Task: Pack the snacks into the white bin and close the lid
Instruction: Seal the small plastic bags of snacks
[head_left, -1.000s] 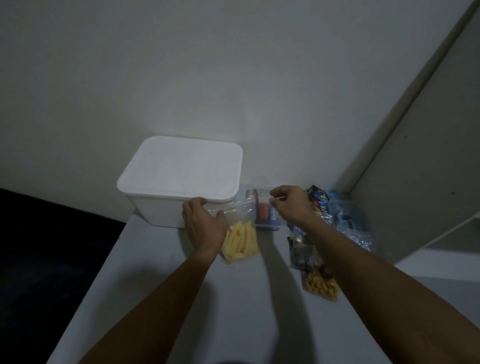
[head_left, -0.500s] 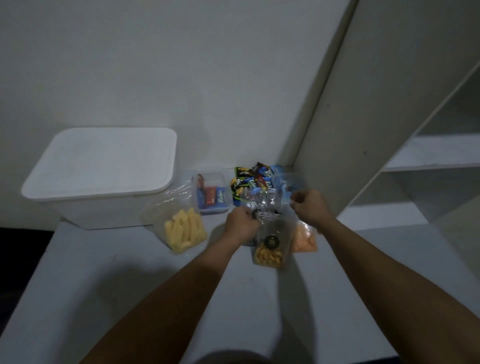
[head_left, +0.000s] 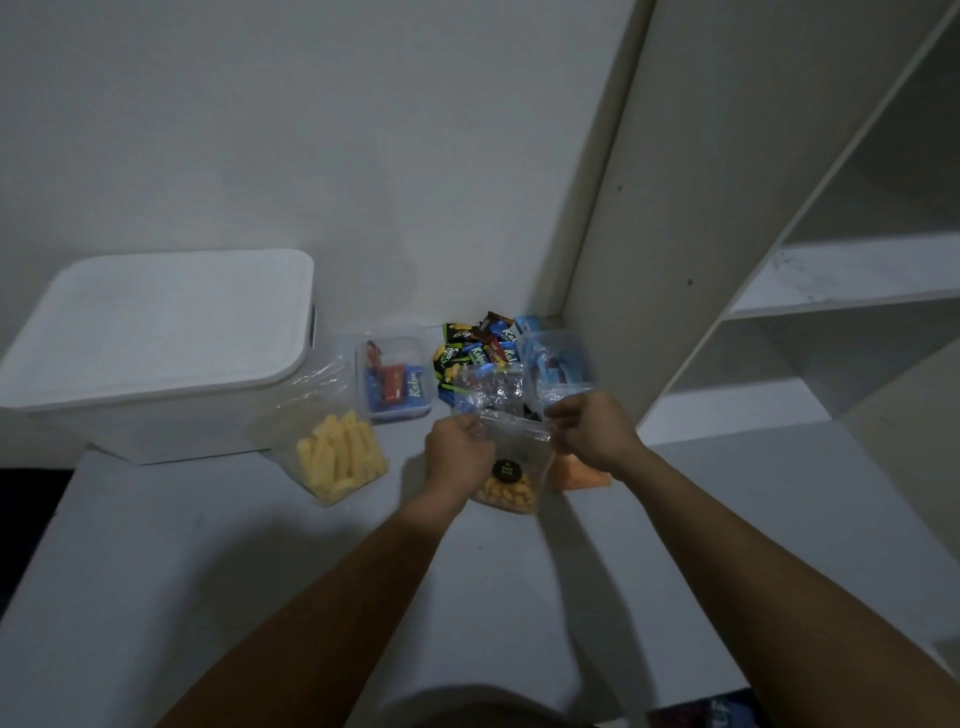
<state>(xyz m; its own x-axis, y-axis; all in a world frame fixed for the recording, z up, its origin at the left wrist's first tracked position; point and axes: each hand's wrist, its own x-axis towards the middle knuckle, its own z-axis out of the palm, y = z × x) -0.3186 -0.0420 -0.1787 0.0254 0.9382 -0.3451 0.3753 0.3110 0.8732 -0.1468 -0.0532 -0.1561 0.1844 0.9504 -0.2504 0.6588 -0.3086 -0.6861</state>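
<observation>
The white bin (head_left: 171, 415) stands at the back left of the table with its lid (head_left: 166, 322) shut on top. My left hand (head_left: 457, 452) and my right hand (head_left: 592, 431) pinch the top edge of a clear bag of orange-brown snacks (head_left: 511, 491) between them. A clear bag of yellow sticks (head_left: 337, 457) lies beside the bin. Behind it sits a small clear tub of wrapped bars (head_left: 395, 384). A heap of small wrapped snacks (head_left: 478, 343) lies against the wall, with an orange packet (head_left: 576, 475) under my right wrist.
The grey table (head_left: 208, 571) runs toward me, with its left edge dropping into darkness. A white shelf unit (head_left: 779, 291) rises on the right, close to the snack heap. A crumpled clear bag with blue packets (head_left: 556, 364) lies by its foot.
My view swung right, away from the bin. Both hands left the bag of yellow sticks and took the top of the orange-brown snack bag.
</observation>
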